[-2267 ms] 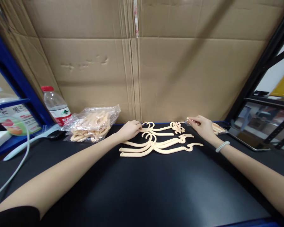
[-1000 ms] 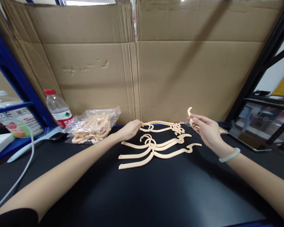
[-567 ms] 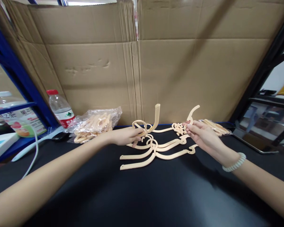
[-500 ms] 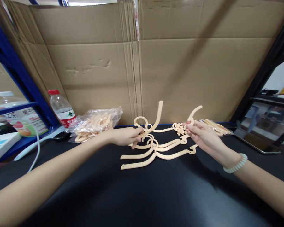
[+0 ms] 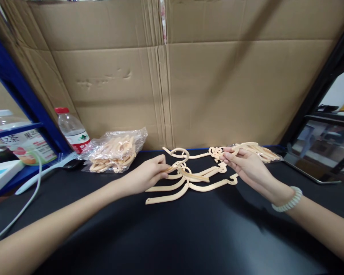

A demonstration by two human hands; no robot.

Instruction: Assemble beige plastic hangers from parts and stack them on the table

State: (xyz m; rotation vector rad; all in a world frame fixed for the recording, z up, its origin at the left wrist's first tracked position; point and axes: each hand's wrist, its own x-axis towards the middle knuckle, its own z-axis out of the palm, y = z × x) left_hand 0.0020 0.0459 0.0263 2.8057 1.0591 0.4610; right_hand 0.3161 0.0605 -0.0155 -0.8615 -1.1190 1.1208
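My left hand (image 5: 153, 173) pinches a beige hanger hook piece (image 5: 199, 177), whose round hook stands up and whose arm slants down to the right. My right hand (image 5: 248, 166) holds a slim curved beige hanger piece (image 5: 248, 145) between thumb and fingers, lying nearly level. Below and behind the left hand's piece, several beige hanger parts (image 5: 167, 198) with hooks and notched arm ends lie on the black table (image 5: 183, 236). Beside my right fingertips is a heap of small beige pieces (image 5: 214, 152).
A clear bag of beige parts (image 5: 114, 151) lies at the back left, and another bag (image 5: 265, 153) lies behind my right hand. A red-capped bottle (image 5: 73, 131), a white cable (image 5: 31, 202) and a blue frame (image 5: 28, 91) are at left. Cardboard (image 5: 218, 88) walls the back.
The left hand's hanger piece has turned, its arm swinging from upright down to the right. The right hand's piece has tipped from upright to nearly level.
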